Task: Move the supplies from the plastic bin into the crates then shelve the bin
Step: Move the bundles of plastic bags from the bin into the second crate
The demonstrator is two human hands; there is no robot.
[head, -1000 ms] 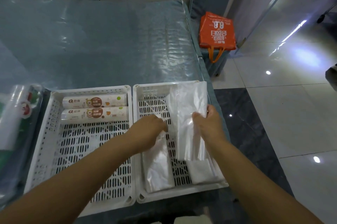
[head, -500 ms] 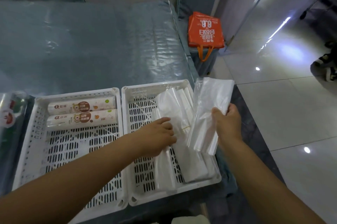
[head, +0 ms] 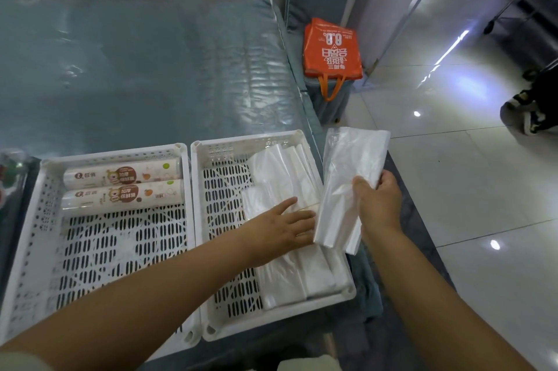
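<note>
Two white slotted crates stand side by side on the table. The left crate [head: 39, 237] holds two printed rolls of cling film [head: 120, 186] at its far end. In the right crate [head: 223, 249] lie packs of clear plastic bags [head: 290, 268]. My left hand [head: 280, 228] rests flat on those packs, fingers straight. My right hand [head: 377, 204] grips another pack of clear bags [head: 347, 183], held upright just past the right crate's right rim. At the far left edge, only a sliver of the plastic bin [head: 12, 177] shows.
The table [head: 136, 77] has a blue-grey plastic cover and ends just right of the crates. An orange shopping bag [head: 332, 50] stands on the floor beyond the table's right edge. Glossy floor tiles [head: 453, 219] spread to the right.
My right hand has lifted one pack of bags out of the right crate and carried it right, past the rim. My left hand has flattened onto the packs left in the crate.
</note>
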